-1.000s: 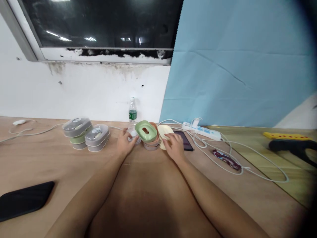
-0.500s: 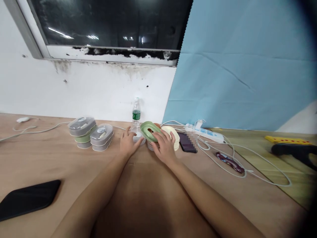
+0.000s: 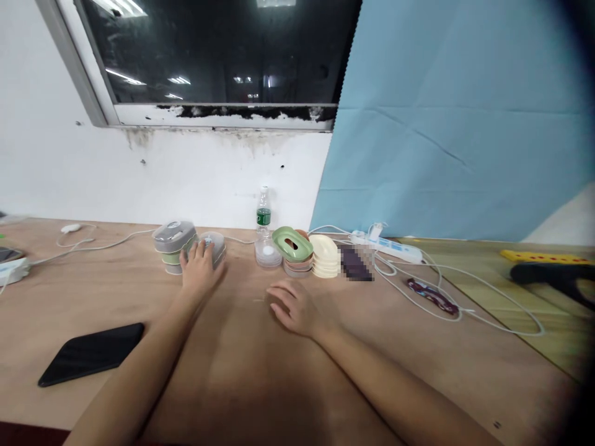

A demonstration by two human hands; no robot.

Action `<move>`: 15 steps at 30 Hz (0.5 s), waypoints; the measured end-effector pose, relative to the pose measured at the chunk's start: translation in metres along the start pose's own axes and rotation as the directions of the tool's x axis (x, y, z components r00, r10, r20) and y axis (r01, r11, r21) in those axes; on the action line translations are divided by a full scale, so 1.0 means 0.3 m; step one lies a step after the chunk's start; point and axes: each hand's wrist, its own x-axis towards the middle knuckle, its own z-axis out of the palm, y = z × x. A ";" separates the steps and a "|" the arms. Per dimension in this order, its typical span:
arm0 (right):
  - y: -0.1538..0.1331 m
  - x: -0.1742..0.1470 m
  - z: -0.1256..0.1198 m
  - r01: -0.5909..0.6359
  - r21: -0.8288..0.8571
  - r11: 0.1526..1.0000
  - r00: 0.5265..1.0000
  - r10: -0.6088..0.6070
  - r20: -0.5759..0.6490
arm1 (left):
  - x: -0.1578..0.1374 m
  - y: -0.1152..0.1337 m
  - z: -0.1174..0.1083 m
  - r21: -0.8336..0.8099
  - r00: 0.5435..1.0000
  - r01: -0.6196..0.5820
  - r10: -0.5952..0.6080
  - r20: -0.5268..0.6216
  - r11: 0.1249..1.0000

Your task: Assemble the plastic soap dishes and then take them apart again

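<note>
My left hand (image 3: 199, 271) lies over a small lidded grey box (image 3: 218, 241), fingers spread across it and hiding most of it; a firm grip does not show. Left of it stands a stack of grey and green lidded boxes (image 3: 175, 241). My right hand (image 3: 294, 308) hovers above the table with loosely bent fingers apart and nothing in them. Beyond it a green oval lid with a slot (image 3: 292, 243) rests tilted on a stack of pinkish and grey pieces (image 3: 297, 266). Beside that are a cream stack (image 3: 326, 257) and clear round lids (image 3: 268, 255).
A water bottle (image 3: 263, 214) stands near the wall. At the right lie a dark phone (image 3: 356, 265), a power strip (image 3: 397, 249), white cables and a maroon wrapped item (image 3: 431, 296). A black flat pouch (image 3: 93, 352) lies front left on the wooden table (image 3: 242, 384).
My left hand has moved left from the clear lids to the small grey box. My right hand has let go of the green lid and drawn back. The view has shifted.
</note>
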 end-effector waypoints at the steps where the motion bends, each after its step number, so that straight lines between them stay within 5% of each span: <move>1: 0.009 0.004 -0.001 -0.042 0.002 0.999 0.999 0.042 -0.015 | -0.014 -0.010 -0.004 -0.010 1.000 -0.023 0.023 0.019 1.000; 7: 0.069 -0.009 -0.028 -0.198 0.000 0.980 0.978 0.198 -0.065 | -0.110 0.053 -0.015 -0.126 0.981 -0.191 0.194 0.007 0.973; 11: 0.073 -0.012 -0.034 -0.239 0.004 0.971 0.969 0.238 -0.071 | -0.146 0.091 0.006 -0.310 0.924 -0.235 0.311 0.223 0.921; 15: 0.056 0.002 -0.035 -0.191 0.055 0.980 0.977 0.184 0.104 | -0.173 0.107 0.005 -0.553 0.839 -0.214 0.441 0.318 0.806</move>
